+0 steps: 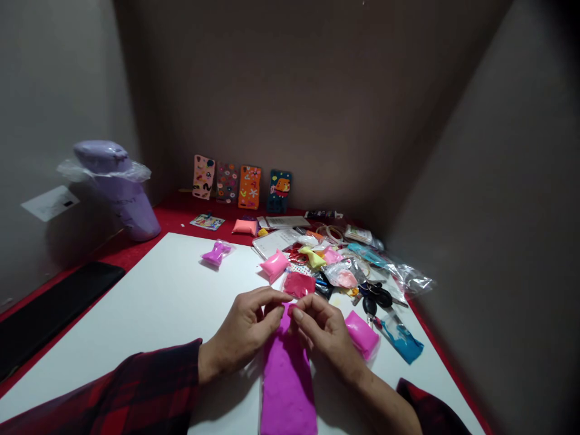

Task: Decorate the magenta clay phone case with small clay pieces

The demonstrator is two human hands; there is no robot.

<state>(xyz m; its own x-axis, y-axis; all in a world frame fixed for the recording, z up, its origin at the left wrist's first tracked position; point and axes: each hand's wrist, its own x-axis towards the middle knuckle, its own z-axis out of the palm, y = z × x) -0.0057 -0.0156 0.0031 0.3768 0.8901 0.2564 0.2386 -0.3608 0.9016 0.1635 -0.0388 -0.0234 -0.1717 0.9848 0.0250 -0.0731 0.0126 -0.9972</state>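
Observation:
A long flat slab covered in magenta modelling clay (290,380) lies on the white board in front of me, a pale edge showing along its left side. Over its far end, my right hand (324,329) pinches a small red piece of clay (292,308) between thumb and fingertips. My left hand (247,323) is closed beside it, thumb and index finger bent together near the same piece. Whether the left fingertips hold anything is hidden. Just beyond the fingers lies a packet of red clay (299,284), and a bright pink packet (361,333) is right of my right hand.
Several clay packets, keys (376,296), a blue packet (403,338) and plastic bags crowd the right side. Decorated phone cases (250,187) stand against the back wall. A purple wrapped container (131,205) and a black flat object (58,308) are left of the white board (149,302).

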